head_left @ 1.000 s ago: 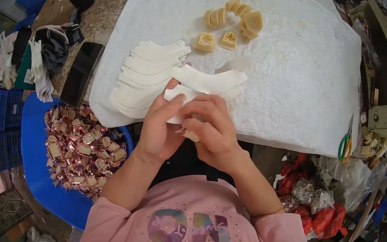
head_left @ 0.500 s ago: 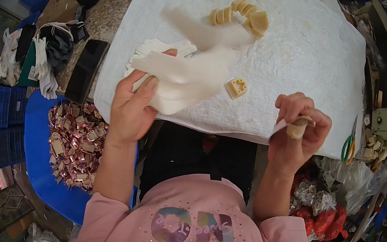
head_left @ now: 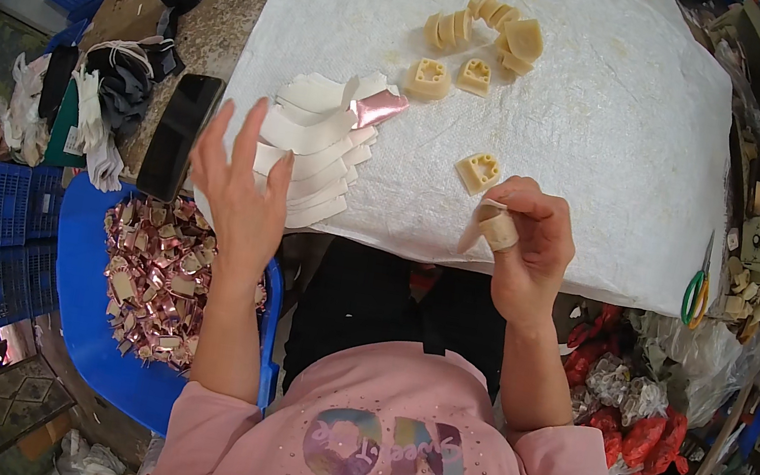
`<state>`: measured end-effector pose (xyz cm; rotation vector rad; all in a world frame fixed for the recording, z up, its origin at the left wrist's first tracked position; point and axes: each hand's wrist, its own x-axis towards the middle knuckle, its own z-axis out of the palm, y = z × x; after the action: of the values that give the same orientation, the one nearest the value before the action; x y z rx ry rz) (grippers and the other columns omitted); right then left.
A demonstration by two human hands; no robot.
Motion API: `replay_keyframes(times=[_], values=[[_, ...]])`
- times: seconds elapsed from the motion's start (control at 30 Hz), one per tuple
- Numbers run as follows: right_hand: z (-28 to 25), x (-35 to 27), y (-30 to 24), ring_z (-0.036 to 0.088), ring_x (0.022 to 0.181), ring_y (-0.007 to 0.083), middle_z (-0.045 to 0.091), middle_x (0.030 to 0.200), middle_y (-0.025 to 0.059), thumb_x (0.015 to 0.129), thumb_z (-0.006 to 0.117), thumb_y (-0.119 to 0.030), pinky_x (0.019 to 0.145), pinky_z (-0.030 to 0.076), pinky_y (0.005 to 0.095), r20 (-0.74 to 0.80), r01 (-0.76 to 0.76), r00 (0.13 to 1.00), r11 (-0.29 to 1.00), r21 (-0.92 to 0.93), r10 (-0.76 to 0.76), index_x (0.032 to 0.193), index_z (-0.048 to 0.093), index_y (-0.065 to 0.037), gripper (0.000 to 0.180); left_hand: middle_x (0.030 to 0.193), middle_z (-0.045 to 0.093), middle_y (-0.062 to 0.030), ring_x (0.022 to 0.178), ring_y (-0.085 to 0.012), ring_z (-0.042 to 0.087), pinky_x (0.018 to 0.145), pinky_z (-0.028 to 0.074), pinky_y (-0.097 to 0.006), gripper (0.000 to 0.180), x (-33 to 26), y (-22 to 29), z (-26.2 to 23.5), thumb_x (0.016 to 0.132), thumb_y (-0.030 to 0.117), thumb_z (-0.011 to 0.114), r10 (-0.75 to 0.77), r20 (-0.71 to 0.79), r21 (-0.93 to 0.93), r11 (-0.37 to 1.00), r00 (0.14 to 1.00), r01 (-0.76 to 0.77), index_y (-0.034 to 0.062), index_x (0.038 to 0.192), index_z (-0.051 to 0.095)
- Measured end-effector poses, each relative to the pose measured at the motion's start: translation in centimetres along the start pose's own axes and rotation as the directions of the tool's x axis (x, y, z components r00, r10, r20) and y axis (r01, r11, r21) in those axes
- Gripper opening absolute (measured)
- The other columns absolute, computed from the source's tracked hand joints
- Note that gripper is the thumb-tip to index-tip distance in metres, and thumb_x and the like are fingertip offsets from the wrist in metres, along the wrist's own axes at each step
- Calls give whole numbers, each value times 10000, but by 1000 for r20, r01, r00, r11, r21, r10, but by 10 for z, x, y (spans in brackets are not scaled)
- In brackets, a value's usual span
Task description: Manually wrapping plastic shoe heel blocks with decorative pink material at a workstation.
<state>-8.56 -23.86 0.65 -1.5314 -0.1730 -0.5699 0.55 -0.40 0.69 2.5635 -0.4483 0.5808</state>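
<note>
White-backed cut pieces (head_left: 312, 167) lie fanned in a stack at the left of the white cloth; one has flipped over, showing a shiny pink face (head_left: 378, 110). At the stack's left edge my left hand (head_left: 245, 181) is open, fingers spread and holding nothing. My right hand (head_left: 536, 257) is closed, pinching a thin whitish cut piece (head_left: 472, 236) by the cloth's front edge. A tan band (head_left: 499, 232) shows at its thumb. Just beyond sits a pale yellow heel-shaped block (head_left: 479, 173) with a hollowed face. Two similar blocks (head_left: 428, 78) stand farther back.
More yellow blocks (head_left: 521, 39) cluster toward the back. Left of the cloth lie a black phone (head_left: 179, 138) and white gloves (head_left: 93, 132). A blue tub (head_left: 109, 379) holds many shiny pink pieces (head_left: 153, 286). Scissors (head_left: 695, 297) hang at the right edge, above plastic bags (head_left: 641, 438).
My left hand has let go of the white pieces, which now rest on the stack, and has spread its fingers. My right hand has moved left with its piece. Two blocks farther back are uncovered.
</note>
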Motion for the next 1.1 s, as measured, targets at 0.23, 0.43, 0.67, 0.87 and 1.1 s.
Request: replay_keyframes(times=[0.23, 0.43, 0.67, 0.87, 1.1], values=[[20, 12, -15, 566, 828, 264, 585, 890, 125, 755, 564, 58, 787, 432, 298, 185, -43, 980, 990, -136, 68, 941, 552, -28, 205, 999, 565, -180, 812, -298, 601, 698, 477, -317, 233, -38, 76, 13, 802, 58, 625, 268, 259, -724, 690, 928, 3, -10, 1025, 610], [-28, 32, 27, 506, 1035, 289, 586, 1099, 90, 743, 581, -2, 911, 376, 390, 198, -64, 964, 883, -464, 174, 1066, 612, -72, 332, 713, 570, -54, 593, -123, 514, 565, 416, -237, 262, -55, 77, 26, 950, 153, 469, 58, 479, -785, 474, 876, 398, -20, 1083, 614], [-29, 22, 43, 410, 1131, 286, 514, 1219, 53, 671, 578, 55, 946, 299, 421, 220, 124, 965, 493, -861, 143, 1107, 600, -85, 459, 682, 540, -21, 573, -62, 428, 521, 336, -193, 349, -60, 76, 33, 986, 221, 401, -65, 631, -763, 131, 773, 633, -43, 1128, 581], [-29, 12, 43, 459, 1063, 294, 547, 1121, 88, 647, 620, 46, 905, 364, 391, 241, 177, 969, 509, -842, 62, 1100, 564, -32, 463, 741, 540, -57, 599, -98, 464, 510, 355, -214, 351, -56, 68, 36, 980, 184, 424, -99, 638, -770, -123, 764, 626, -63, 1224, 475], [-30, 14, 37, 516, 998, 309, 574, 1058, 114, 654, 651, -4, 872, 439, 384, 222, 127, 972, 615, -778, 79, 1103, 544, -23, 462, 837, 562, -100, 694, -123, 498, 575, 401, -250, 347, -51, 79, 35, 973, 126, 408, -94, 635, -761, -247, 766, 600, -62, 1263, 436]])
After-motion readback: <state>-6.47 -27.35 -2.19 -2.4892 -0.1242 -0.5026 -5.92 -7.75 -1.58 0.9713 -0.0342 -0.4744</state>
